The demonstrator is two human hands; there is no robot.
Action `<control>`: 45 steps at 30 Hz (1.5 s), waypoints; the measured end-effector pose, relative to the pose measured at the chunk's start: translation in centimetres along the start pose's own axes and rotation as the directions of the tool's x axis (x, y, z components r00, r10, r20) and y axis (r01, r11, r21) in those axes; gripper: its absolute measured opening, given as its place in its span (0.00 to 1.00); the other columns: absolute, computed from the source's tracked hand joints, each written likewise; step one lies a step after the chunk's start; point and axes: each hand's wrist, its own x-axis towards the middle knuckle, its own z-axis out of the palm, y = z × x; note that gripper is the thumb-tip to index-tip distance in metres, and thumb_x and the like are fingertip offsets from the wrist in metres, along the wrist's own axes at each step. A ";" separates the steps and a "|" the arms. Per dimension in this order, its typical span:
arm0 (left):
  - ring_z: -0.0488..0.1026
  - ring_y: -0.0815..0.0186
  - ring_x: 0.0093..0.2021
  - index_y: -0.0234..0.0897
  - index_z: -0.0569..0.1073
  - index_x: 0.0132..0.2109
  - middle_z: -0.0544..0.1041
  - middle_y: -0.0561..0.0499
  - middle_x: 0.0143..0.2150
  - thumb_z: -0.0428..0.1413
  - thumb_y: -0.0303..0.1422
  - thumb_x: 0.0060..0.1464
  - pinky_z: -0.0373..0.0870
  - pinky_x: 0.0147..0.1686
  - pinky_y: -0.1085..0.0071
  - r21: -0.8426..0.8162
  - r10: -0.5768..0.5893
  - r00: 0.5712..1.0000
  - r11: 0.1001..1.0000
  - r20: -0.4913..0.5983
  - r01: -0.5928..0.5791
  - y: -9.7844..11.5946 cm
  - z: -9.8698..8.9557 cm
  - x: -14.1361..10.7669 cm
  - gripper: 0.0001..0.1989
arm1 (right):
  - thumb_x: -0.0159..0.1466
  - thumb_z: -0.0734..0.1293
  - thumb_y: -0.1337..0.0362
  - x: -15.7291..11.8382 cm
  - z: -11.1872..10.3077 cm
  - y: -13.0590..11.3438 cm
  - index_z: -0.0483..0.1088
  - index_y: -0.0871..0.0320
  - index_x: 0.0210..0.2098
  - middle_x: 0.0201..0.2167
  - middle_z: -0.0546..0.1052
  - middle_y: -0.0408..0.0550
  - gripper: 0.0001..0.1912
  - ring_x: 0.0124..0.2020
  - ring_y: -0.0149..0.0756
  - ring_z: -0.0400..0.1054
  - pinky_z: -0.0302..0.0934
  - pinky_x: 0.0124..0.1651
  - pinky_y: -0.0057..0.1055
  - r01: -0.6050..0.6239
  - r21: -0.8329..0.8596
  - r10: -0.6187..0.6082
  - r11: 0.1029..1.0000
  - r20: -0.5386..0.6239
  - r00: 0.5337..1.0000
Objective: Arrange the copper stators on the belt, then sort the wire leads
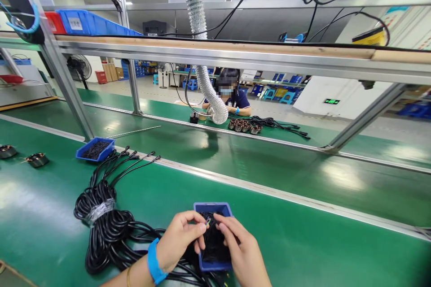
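Pinching thin wire ends (pixel 208 222) in my left hand (pixel 182 236), just left of my right hand (pixel 241 245), whose grasp I cannot tell.

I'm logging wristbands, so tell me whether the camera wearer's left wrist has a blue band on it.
Yes, a blue band circles the wrist of the left hand.

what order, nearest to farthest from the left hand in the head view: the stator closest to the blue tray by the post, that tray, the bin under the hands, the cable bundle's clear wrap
From the left hand:
1. bin, just below it
2. clear wrap, left, around the cable bundle
3. blue tray, beyond that, by the post
4. stator, left of the tray
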 end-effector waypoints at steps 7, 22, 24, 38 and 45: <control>0.63 0.74 0.17 0.33 0.73 0.35 0.72 0.55 0.19 0.67 0.53 0.44 0.59 0.21 0.76 0.032 -0.001 1.000 0.999 0.005 0.001 0.2 0.0 -0.2 0.27 | 0.57 0.73 0.44 -0.3 0.2 -0.6 0.83 0.56 0.33 0.24 0.82 0.49 0.20 0.22 0.39 0.75 0.72 0.26 0.28 -0.184 0.193 0.186 0.964 0.005 0.983; 0.58 0.75 0.17 0.35 0.71 0.32 0.63 0.61 0.17 0.66 0.50 0.45 0.51 0.17 0.78 0.202 -0.035 0.999 0.979 -0.033 0.041 0.2 0.4 -0.5 0.22 | 0.66 0.68 0.59 -1.1 0.2 -1.0 0.80 0.54 0.38 0.34 0.82 0.49 0.09 0.35 0.37 0.78 0.72 0.39 0.25 0.087 0.007 -0.086 0.996 -0.092 0.992; 0.59 0.75 0.17 0.36 0.71 0.31 0.63 0.60 0.19 0.67 0.48 0.45 0.51 0.17 0.78 0.200 -0.011 0.999 0.980 -0.031 0.017 0.4 0.4 -0.6 0.21 | 0.65 0.69 0.61 -1.1 0.0 -1.3 0.80 0.53 0.37 0.32 0.82 0.47 0.07 0.33 0.35 0.78 0.71 0.37 0.23 0.121 0.000 -0.121 0.993 -0.079 0.990; 0.63 0.72 0.27 0.33 0.76 0.28 0.67 0.53 0.30 0.65 0.34 0.48 0.59 0.27 0.74 0.251 0.171 0.985 0.953 0.023 -0.171 -0.1 0.0 -0.4 0.09 | 0.63 0.70 0.65 -0.8 -0.6 -2.4 0.80 0.52 0.34 0.28 0.81 0.43 0.04 0.29 0.33 0.76 0.70 0.34 0.22 0.193 -0.016 -0.193 0.981 -0.070 0.979; 0.65 0.68 0.32 0.33 0.80 0.32 0.67 0.51 0.33 0.64 0.37 0.52 0.61 0.33 0.71 0.269 0.227 0.972 0.934 0.053 -0.233 -0.3 0.0 -0.7 0.10 | 0.62 0.71 0.55 -1.4 0.4 -0.9 0.82 0.51 0.34 0.31 0.83 0.47 0.09 0.31 0.37 0.78 0.71 0.33 0.24 -0.051 0.131 0.055 0.990 -0.021 0.998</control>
